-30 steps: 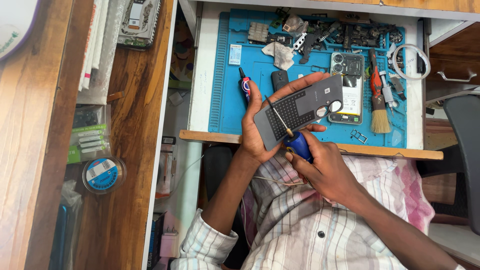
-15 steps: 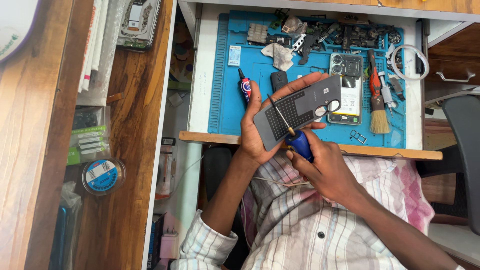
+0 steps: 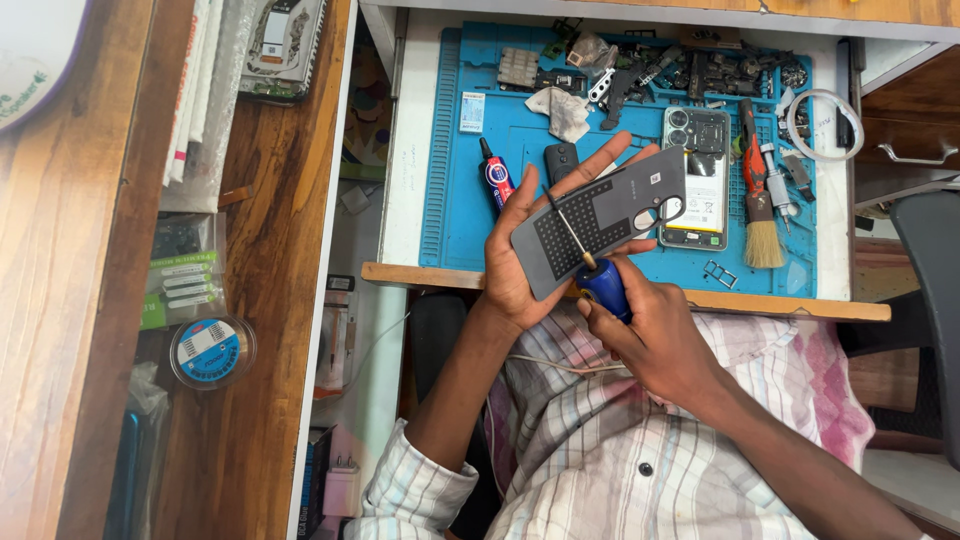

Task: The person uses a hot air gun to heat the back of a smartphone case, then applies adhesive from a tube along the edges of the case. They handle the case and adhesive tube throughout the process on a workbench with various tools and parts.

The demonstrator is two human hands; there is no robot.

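My left hand (image 3: 520, 250) holds a grey phone back cover (image 3: 600, 215), inner side up, above the front edge of the blue work mat (image 3: 450, 180). My right hand (image 3: 650, 335) grips a blue-handled screwdriver (image 3: 600, 285); its thin metal shaft lies across the cover's dark patterned area. An opened phone (image 3: 697, 180) lies on the mat just behind the cover, its battery showing.
On the mat lie a glue tube (image 3: 497, 173), a brush with an orange handle (image 3: 760, 215), a crumpled cloth (image 3: 562, 108), a small dark part (image 3: 560, 160) and several loose parts along the back. A wooden desk (image 3: 270, 250) at left carries a tape roll (image 3: 208, 350) and bagged items.
The cover and screwdriver have shifted only slightly in my hands; both hands stay in the same place.
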